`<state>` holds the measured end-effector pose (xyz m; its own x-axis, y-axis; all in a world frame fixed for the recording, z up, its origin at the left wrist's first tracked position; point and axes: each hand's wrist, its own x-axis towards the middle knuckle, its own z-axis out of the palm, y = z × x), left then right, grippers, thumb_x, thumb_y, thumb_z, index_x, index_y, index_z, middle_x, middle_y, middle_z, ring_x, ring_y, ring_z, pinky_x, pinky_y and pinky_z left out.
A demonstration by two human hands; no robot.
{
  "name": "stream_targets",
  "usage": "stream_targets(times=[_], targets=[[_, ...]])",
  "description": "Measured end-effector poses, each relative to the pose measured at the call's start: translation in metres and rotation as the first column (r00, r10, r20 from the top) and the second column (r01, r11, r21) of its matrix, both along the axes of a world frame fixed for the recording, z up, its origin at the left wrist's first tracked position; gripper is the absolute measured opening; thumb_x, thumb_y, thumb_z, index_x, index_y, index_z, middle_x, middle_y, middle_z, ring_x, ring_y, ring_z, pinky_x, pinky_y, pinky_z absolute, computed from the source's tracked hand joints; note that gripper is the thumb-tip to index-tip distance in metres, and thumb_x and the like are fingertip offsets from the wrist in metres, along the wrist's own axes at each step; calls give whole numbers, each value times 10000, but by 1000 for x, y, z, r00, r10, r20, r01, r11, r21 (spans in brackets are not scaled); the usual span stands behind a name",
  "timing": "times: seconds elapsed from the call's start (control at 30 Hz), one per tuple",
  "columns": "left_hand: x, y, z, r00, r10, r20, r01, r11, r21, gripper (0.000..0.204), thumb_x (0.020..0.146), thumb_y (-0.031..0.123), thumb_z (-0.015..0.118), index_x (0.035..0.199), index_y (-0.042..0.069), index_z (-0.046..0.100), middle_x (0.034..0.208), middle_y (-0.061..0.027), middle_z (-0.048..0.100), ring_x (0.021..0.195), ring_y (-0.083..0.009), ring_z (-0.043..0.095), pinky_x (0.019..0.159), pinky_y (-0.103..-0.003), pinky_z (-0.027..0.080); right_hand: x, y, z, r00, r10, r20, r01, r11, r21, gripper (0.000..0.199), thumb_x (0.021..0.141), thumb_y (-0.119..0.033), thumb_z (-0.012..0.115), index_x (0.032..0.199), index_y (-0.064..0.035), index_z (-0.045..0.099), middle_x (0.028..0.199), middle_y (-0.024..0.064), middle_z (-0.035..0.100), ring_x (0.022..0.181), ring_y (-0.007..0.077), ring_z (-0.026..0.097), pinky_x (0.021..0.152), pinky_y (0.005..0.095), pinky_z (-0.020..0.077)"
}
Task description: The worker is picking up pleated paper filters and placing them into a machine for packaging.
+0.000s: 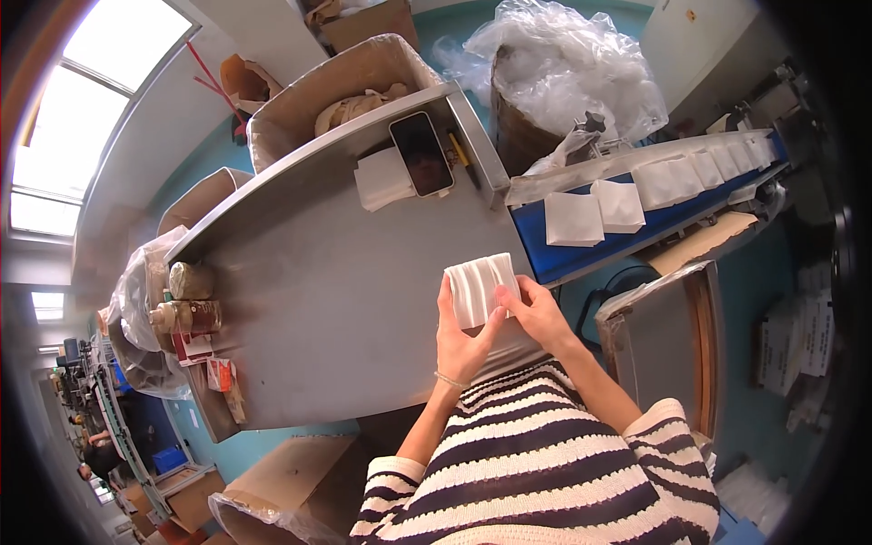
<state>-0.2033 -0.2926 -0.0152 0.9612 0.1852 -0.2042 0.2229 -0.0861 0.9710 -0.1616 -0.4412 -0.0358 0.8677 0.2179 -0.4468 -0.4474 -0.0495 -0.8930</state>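
Observation:
A small stack of white, flat folded pieces (481,283) is held between both my hands, above the table's near right edge. My left hand (461,341) grips its left side, thumb across the near face. At its right side, my right hand (536,313) presses with the thumb on the front and the fingers behind. What the pieces are made of I cannot tell. Beyond my hands to the right, a blue conveyor belt (572,257) carries a row of similar white square packets (574,219), the closest two lying at the belt's near end.
On the grey metal table (336,300) a black phone (421,154) lies on white sheets (381,179), beside a yellow pen (460,150). Bottles and small boxes (193,318) stand at its left end. Cardboard boxes (272,123) and a bin of clear plastic (581,73) stand behind.

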Motion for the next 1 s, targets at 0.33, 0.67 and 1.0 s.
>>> stream_targets(times=[0.33,0.67,1.0], targets=[[-1,3,-6,999,14,-36,-16,998,-63,764,865,237,694,1448,4,258,1280,-193,532,1142,-248,558,951,-339,458,13,-22,-3,893,-304,-331,388,894,225,388,945,-380,589,1078,-16,575,1001,96,630,869,163,631,748,266,511],[-3,2,-4,999,28,39,-31,997,75,740,845,167,690,1425,-2,263,1235,-200,534,1063,-245,589,874,-329,504,6,0,0,959,-27,-283,98,966,241,371,919,-261,628,1143,30,575,1033,86,637,927,134,581,804,275,477],[-5,63,-12,949,309,64,-315,939,138,540,880,103,572,1369,-14,377,1132,-179,610,991,-235,616,857,-338,495,6,13,-5,967,-217,-130,248,913,323,300,923,-160,609,1168,12,585,1015,68,658,904,116,621,764,245,510]])
